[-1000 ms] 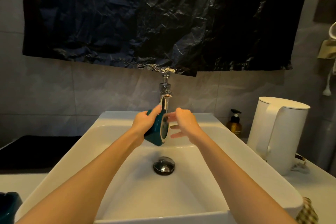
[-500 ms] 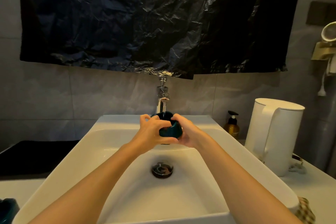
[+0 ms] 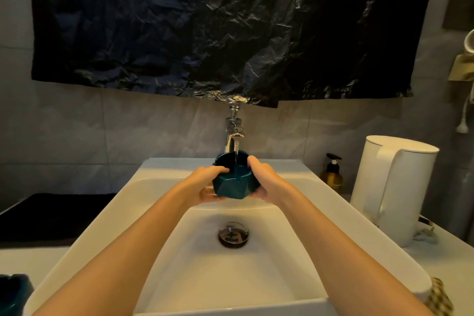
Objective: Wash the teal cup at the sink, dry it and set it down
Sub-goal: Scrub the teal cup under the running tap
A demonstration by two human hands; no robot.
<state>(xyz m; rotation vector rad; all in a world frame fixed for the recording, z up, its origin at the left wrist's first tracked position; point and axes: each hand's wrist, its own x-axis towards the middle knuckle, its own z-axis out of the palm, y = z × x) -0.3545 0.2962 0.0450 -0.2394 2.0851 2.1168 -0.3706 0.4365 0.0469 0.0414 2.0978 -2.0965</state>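
Head: teal cup upright, mouth up, both hands gripping.

Both hands hold the teal cup upright over the white sink, directly beneath the chrome tap, from which a thin stream of water falls into the cup's mouth. The left hand grips the cup's left side, the right hand its right side, thumbs at the rim. The drain lies below. A white kettle and an amber pump bottle stand to the right, under a black plastic sheet on the wall.
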